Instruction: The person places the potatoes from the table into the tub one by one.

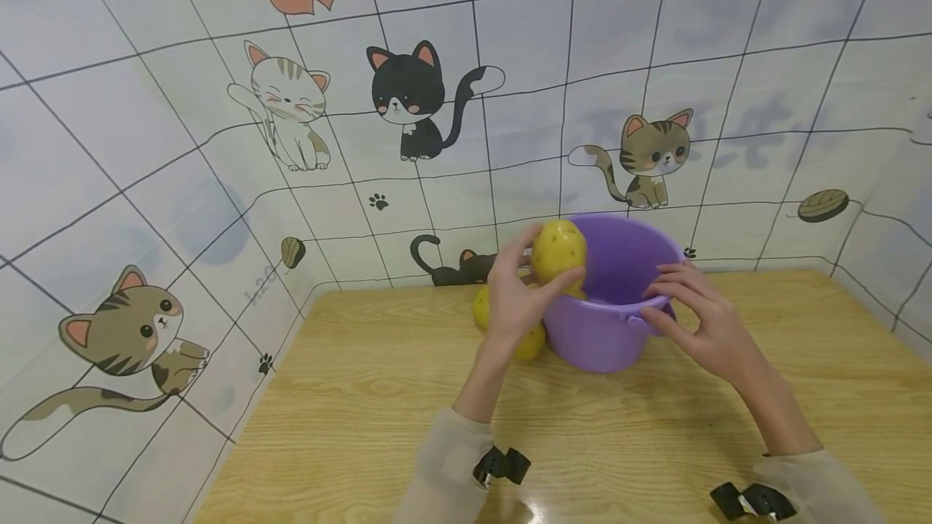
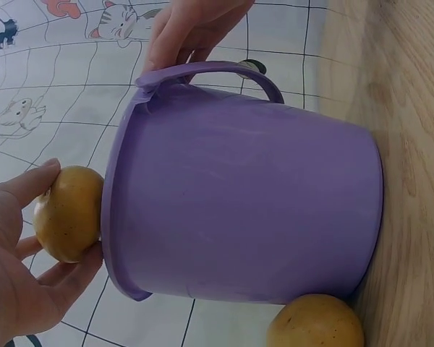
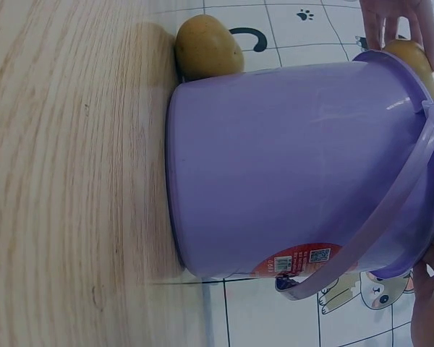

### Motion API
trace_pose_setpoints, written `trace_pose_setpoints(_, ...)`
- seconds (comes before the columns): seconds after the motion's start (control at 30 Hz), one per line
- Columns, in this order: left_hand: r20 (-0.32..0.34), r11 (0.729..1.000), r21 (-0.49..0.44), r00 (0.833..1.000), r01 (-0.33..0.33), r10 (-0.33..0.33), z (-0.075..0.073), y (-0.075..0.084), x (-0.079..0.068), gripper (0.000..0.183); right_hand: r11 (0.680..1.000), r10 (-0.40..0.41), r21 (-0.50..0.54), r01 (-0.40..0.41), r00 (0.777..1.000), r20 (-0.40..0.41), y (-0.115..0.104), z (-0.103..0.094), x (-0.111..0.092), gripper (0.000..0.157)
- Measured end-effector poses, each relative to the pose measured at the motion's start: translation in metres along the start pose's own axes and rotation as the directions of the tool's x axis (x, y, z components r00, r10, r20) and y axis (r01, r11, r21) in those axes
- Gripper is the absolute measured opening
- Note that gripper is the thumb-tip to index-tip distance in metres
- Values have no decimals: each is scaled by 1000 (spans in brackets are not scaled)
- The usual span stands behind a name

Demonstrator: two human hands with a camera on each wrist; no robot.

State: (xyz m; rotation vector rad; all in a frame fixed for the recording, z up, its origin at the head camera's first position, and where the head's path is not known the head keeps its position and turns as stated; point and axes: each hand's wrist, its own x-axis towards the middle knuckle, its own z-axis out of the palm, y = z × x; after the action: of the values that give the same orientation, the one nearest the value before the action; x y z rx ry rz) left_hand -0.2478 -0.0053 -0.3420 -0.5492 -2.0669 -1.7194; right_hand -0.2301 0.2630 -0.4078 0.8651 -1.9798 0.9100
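Note:
A yellow, spotted potato (image 1: pixel 559 249) is gripped between the fingers and thumb of my left hand (image 1: pixel 515 293), at the left rim of a purple bucket (image 1: pixel 599 338). In the left wrist view this potato (image 2: pixel 71 213) is right beside the rim. My right hand (image 1: pixel 709 326) holds the bucket's right rim, fingers over the edge and thumb outside near the handle (image 3: pixel 390 199). Upright on the table, the bucket shows little of its inside. On its left lie two more potatoes (image 1: pixel 530 344), partly hidden behind my left hand and wrist.
The wood-grain table (image 1: pixel 379 403) meets a tiled-pattern wall (image 1: pixel 531 39) with cat drawings close behind the bucket. A side wall (image 1: pixel 240 265) slopes along the left. Black camera straps (image 1: pixel 502 466) sit on both sleeves.

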Motion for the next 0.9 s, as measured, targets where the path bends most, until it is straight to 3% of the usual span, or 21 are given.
trace_pose_setpoints(0.2, 19, 1000, 12, 1000, -1, 1, 6, -3, 2, 73, 998, 59, -22, -58, 997, 55, -2, -3, -1, 21)
trace_pose_setpoints(0.37, 36, 999, 33, 999, -7, 5, 11, -4, 3, 73, 996, 79, -33, -77, 995, 66, -3, -4, -2, 18)
trace_pose_setpoints(0.57, 57, 999, 28, 998, -15, 13, 16, -4, 0, 70, 998, 55, -26, -54, 997, 54, -3, -4, -2, 21)
trace_pose_setpoints(0.77, 78, 995, 41, 993, -93, 89, 17, -7, -2, 53, 999, 29, -16, -28, 999, 37, -3, -2, -1, 25)
trace_pose_setpoints(0.9, 77, 993, 43, 991, -111, 108, 17, -7, -3, 48, 1000, 12, -15, -12, 1000, 16, -1, -1, -1, 32)
